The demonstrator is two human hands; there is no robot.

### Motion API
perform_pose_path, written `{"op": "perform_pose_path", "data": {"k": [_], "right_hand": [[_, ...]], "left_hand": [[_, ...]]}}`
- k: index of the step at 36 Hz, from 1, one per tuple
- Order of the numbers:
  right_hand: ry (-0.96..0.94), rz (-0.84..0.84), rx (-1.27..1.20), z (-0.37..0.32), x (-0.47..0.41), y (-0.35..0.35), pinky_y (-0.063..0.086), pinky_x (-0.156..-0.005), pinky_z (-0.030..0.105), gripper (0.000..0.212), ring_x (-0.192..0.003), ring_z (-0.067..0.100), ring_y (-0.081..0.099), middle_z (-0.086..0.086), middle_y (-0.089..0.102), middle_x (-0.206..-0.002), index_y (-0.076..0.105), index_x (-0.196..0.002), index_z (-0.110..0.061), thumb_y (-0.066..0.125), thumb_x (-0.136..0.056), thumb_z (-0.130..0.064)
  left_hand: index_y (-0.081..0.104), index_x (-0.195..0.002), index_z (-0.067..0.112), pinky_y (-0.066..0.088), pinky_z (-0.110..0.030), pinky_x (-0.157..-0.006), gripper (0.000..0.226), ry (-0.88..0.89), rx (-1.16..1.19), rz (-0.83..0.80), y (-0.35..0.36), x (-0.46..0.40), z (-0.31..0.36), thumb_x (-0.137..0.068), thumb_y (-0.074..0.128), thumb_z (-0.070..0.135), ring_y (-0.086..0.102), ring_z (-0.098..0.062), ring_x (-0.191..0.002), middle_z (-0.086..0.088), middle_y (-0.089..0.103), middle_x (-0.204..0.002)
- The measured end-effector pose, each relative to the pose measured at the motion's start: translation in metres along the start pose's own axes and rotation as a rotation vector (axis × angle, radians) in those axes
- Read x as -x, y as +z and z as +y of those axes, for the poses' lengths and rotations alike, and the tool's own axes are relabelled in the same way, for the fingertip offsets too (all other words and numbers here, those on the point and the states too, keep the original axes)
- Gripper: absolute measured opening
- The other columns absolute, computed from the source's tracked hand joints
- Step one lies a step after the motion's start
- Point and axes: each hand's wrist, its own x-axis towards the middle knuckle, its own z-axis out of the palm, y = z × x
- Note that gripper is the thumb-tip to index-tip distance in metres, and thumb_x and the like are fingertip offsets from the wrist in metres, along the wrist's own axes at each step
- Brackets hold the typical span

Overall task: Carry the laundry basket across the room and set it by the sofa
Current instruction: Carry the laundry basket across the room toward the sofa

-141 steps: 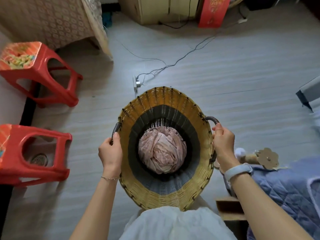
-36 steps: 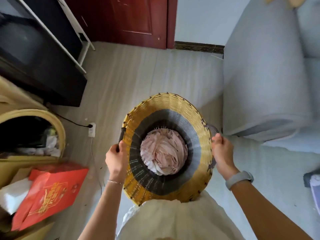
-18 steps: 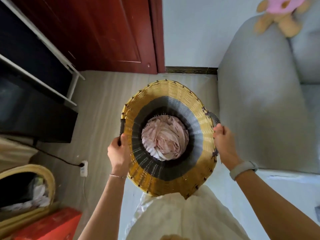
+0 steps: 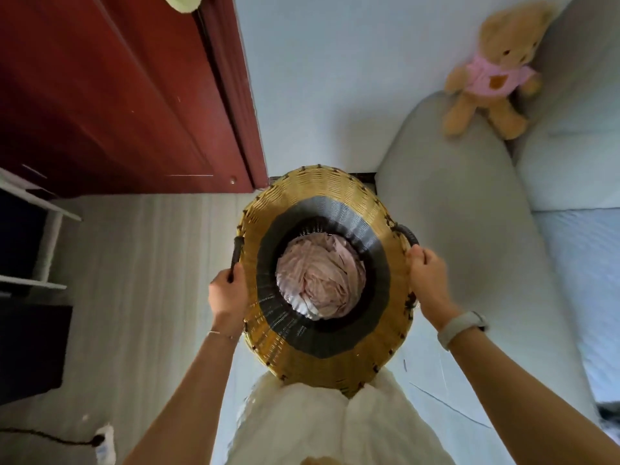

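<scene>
I hold a woven laundry basket point(image 4: 322, 196), yellow with a grey band, in front of my body above the floor. A bundle of pink cloth point(image 4: 318, 280) lies in its bottom. My left hand point(image 4: 228, 293) grips the dark handle on the basket's left side. My right hand point(image 4: 429, 280) grips the dark handle on the right side. The grey sofa point(image 4: 469, 236) stands immediately to the right of the basket, its armrest close to my right hand.
A teddy bear in a pink shirt point(image 4: 493, 72) sits on top of the sofa armrest. A dark red door point(image 4: 117, 95) is ahead on the left. A white shelf frame with dark furniture point(image 4: 33, 246) lines the left side. A plug and cable point(image 4: 97, 439) lie on the floor lower left.
The view has advanced toward the wall and door. The sofa armrest is now right beside the basket, and the teddy bear is in fuller view. Both hands keep their grip.
</scene>
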Motion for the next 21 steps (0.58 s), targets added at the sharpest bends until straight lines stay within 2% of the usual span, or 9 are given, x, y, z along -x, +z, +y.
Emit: {"op": "perform_pose_path", "data": {"k": [4,8,12,17,21], "right_hand": [[0.043,-0.006,-0.016,-0.02,-0.032,0.005,0.042,-0.072,0.039,0.036,-0.072,0.022,0.046,0.01,0.05,-0.077,0.054,-0.092,-0.003,0.031,-0.095,-0.031],[0.08,-0.01,-0.019,-0.031,-0.071,0.011,0.045,-0.074,0.039,0.037,-0.075,0.024,0.05,0.011,0.053,-0.078,0.056,-0.093,-0.001,0.032,-0.095,-0.03],[0.097,-0.022,-0.016,-0.041,-0.119,0.014,0.042,-0.07,0.037,0.039,-0.073,0.027,0.047,0.014,0.051,-0.076,0.055,-0.085,0.002,0.033,-0.095,-0.029],[0.114,-0.117,-0.037,-0.053,-0.187,0.014,0.039,-0.07,0.036,0.03,-0.072,0.024,0.043,0.012,0.047,-0.077,0.05,-0.081,-0.005,0.033,-0.094,-0.027],[0.13,-0.191,0.021,-0.061,-0.246,0.02,0.039,-0.068,0.034,0.029,-0.073,0.022,0.044,0.007,0.046,-0.072,0.05,-0.083,-0.004,0.033,-0.094,-0.024]], "left_hand": [[0.056,-0.089,0.004,0.039,-0.02,-0.057,0.03,-0.02,-0.03,0.017,0.02,-0.029,0.028,-0.096,0.039,0.029,0.045,-0.016,-0.061,-0.005,0.046,-0.066],[0.059,-0.092,0.004,0.043,-0.024,-0.064,0.033,-0.022,-0.025,0.027,0.043,-0.059,0.056,-0.096,0.04,0.03,0.048,-0.018,-0.064,-0.007,0.049,-0.07],[0.058,-0.09,0.006,0.043,-0.022,-0.059,0.03,-0.012,-0.027,0.043,0.074,-0.085,0.085,-0.096,0.04,0.03,0.048,-0.016,-0.062,-0.005,0.05,-0.069],[0.059,-0.081,0.008,0.051,-0.038,-0.076,0.035,-0.06,-0.086,0.092,0.115,-0.12,0.118,-0.095,0.04,0.033,0.053,-0.027,-0.074,-0.013,0.055,-0.075],[0.06,-0.083,0.007,0.05,-0.036,-0.076,0.037,-0.098,-0.146,0.116,0.151,-0.148,0.139,-0.095,0.039,0.035,0.052,-0.027,-0.075,-0.015,0.057,-0.079]]}}
